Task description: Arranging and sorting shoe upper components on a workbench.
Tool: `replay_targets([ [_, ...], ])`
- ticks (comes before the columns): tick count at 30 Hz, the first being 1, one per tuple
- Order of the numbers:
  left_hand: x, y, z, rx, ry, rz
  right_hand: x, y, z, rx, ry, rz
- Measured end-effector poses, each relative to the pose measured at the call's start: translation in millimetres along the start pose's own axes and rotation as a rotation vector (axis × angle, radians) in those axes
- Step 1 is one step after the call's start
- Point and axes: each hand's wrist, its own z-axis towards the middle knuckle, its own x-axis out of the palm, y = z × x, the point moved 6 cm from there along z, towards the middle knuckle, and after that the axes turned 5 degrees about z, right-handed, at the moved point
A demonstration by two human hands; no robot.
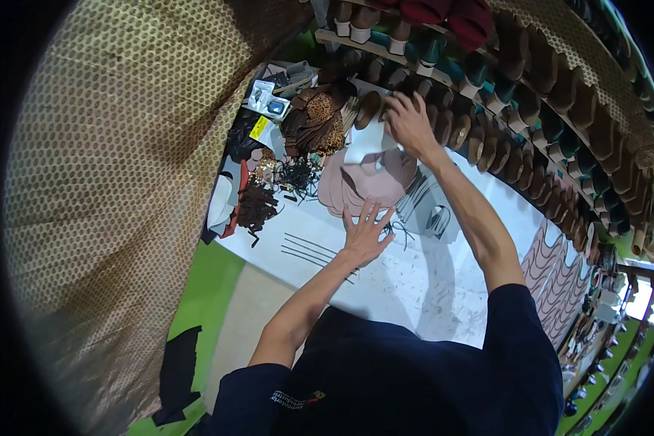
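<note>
My left hand (365,236) lies on the white table with its fingers spread, fingertips at the near edge of a stack of dusty-pink cut pieces (328,190). Beyond the stack, my right hand (412,129) is raised with fingers apart and slightly bent. It is beside a white sheet (365,145) that partly covers the pink pieces; I cannot tell whether the thumb touches it. Thin dark strips (309,247) lie in parallel lines to the left of my left hand. Right of the pink stack is a bundle of grey strips (423,196).
At the left are a pile of brown and leopard-print material (316,120), tangled black strips (296,174) and brown scraps (256,207). Racks of shoes (490,149) curve along the back and right. A patterned gold curtain (123,196) hangs left. Pink wavy-edged sheets (552,269) are at right.
</note>
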Motion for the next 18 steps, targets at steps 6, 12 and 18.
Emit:
replay_targets([
  [6, 2.4, 0.6, -1.2, 0.012, 0.014, 0.076, -46.1, -20.9, 52.9, 0.006, -0.067, -0.033],
  [12, -0.5, 5.2, -5.8, -0.007, -0.018, -0.003, -111.6, -3.1, 46.5, -0.072, -0.147, -0.045],
  [18, -18.8, 18.0, -20.8, -0.061, -0.126, -0.106, -162.7, 25.3, -35.0, -0.01, 0.01, 0.159],
])
